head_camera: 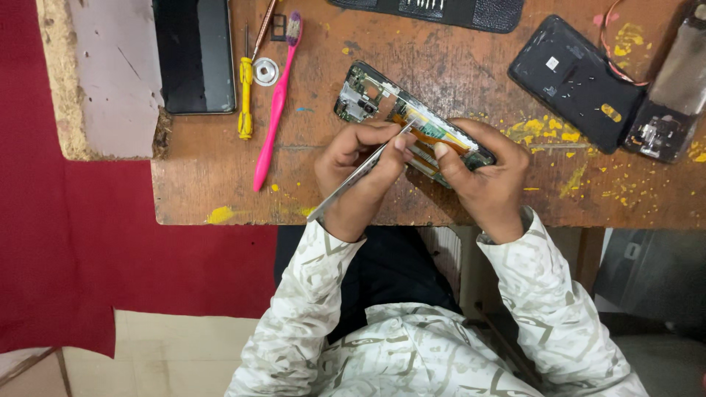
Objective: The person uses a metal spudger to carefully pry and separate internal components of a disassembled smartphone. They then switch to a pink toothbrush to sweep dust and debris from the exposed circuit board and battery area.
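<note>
An opened phone (365, 93) with its circuit board and an orange flex strip exposed lies tilted on the worn wooden table (220, 184). My left hand (356, 176) grips metal tweezers (346, 190), and their tip touches the phone's middle near the orange strip. My right hand (482, 180) clasps the phone's lower end, with the thumb pressing on its edge. Both sleeves are pale and patterned.
A pink toothbrush (276, 103), a yellow screwdriver (245, 103) and a small round metal disc (265, 71) lie to the left. A black screen panel (195, 55) sits at the far left. A black back cover (573, 81), another phone body (673, 88) and a black tool case (441, 11) lie beyond.
</note>
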